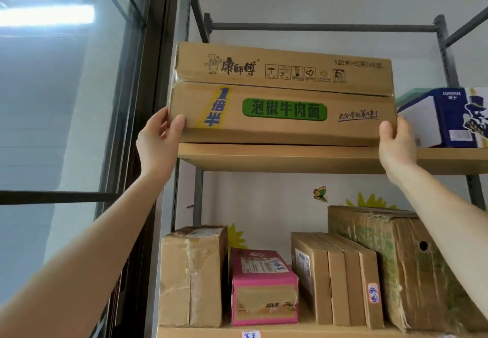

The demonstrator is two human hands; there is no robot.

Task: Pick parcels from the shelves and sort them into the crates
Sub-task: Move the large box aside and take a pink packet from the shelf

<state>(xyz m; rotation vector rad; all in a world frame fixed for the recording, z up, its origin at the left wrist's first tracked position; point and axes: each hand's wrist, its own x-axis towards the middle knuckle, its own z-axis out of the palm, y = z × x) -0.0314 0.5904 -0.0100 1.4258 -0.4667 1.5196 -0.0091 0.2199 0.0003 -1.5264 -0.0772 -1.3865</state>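
Note:
A wide brown cardboard carton (282,94) with a green label and blue print lies on the upper wooden shelf board (290,158). My left hand (158,142) grips its lower left corner, thumb on the front face. My right hand (396,144) grips its lower right corner, thumb up along the edge. Both arms reach upward. The carton's front edge juts slightly past the board.
A blue and white box (449,118) sits right of the carton. On the shelf below stand a taped brown parcel (192,277), a pink box (264,287), several flat cartons (340,279) and a green-printed carton (412,263). Glass panels (52,99) fill the left.

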